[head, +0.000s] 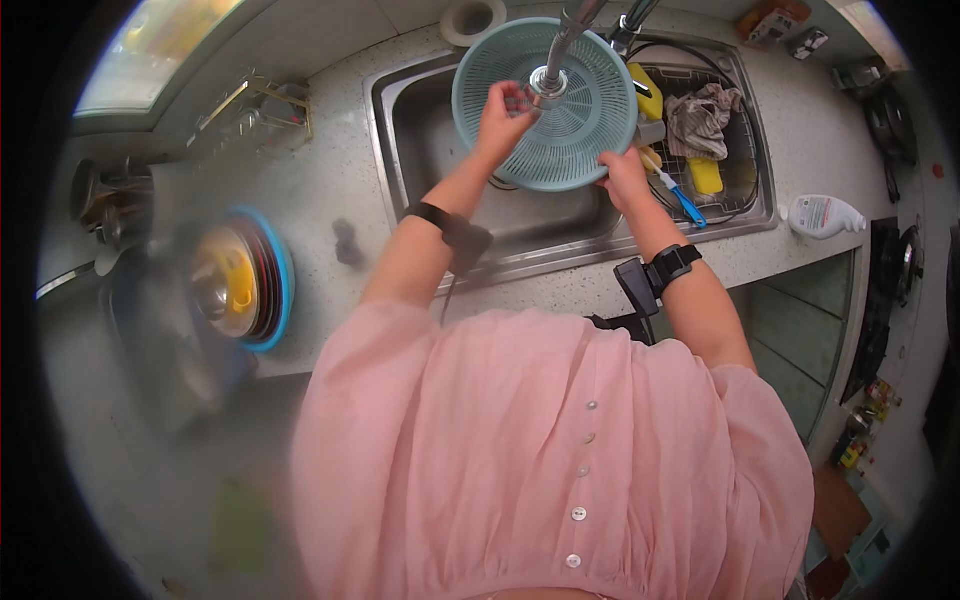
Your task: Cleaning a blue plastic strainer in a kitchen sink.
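A pale blue-green plastic colander [592, 150] is held over the left basin of the stainless-steel sink [540, 232], tilted so its slotted inside shows. My right hand [624, 176] grips its lower right rim. Above the colander's inside, my left hand [510, 112] has bent fingers at the metal faucet head [549, 82]; whether the fingertips press on it I cannot tell. The faucet's flexible neck comes down from the top of the view. Whether water runs is not plain.
The right basin has a wire rack with a crumpled cloth [703, 120], a yellow sponge [706, 175] and a blue-handled brush [686, 204]. A white spray bottle [825, 217] lies on the right counter. Stacked basins and bowls [281, 285] stand at left; a utensil holder [112, 202] is beyond them.
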The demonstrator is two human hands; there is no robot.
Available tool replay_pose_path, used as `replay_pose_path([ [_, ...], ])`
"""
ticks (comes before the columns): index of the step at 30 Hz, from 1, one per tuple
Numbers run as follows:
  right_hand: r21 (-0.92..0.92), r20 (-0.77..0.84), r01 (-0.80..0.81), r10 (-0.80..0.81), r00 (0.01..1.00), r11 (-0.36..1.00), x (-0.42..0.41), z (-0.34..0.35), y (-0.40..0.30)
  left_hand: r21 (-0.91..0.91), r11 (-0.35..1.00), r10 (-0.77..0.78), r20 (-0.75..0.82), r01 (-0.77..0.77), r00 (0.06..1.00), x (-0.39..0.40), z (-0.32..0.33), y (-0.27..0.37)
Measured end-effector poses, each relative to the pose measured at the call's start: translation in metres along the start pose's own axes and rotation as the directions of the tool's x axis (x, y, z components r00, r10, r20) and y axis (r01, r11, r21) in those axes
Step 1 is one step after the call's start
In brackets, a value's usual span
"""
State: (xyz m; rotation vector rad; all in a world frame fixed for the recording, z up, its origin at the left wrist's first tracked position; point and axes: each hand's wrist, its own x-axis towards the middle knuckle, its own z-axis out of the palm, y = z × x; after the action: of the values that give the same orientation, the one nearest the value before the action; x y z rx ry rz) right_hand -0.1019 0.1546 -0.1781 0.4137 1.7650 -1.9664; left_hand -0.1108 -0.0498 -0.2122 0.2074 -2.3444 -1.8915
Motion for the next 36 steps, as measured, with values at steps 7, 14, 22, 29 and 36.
replay_pose_path([
  [7,0.101,0.061,-0.018,0.012,0.998,0.995,-0.009,0.006,-0.003,-0.212,0.955,0.252,0.200,-0.209,0.947,0.011,-0.006,0.061],
  [14,0.142,0.118,-0.047,0.030,0.993,0.989,-0.013,0.007,-0.010,-0.257,0.966,0.094,0.359,0.002,0.929,0.006,0.001,0.075],
  [22,0.150,0.125,-0.043,0.024,0.992,0.988,-0.019,0.017,-0.019,-0.241,0.949,-0.072,0.460,0.203,0.885,-0.002,-0.021,0.081],
  [29,0.150,0.122,-0.048,0.030,0.992,0.988,-0.012,0.023,-0.009,-0.399,0.887,-0.052,0.409,0.230,0.911,-0.014,-0.027,0.072],
  [36,0.177,0.186,-0.083,0.050,0.981,0.981,-0.005,0.027,0.001,-0.511,0.785,-0.093,0.460,0.349,0.883,-0.018,-0.021,0.045],
])
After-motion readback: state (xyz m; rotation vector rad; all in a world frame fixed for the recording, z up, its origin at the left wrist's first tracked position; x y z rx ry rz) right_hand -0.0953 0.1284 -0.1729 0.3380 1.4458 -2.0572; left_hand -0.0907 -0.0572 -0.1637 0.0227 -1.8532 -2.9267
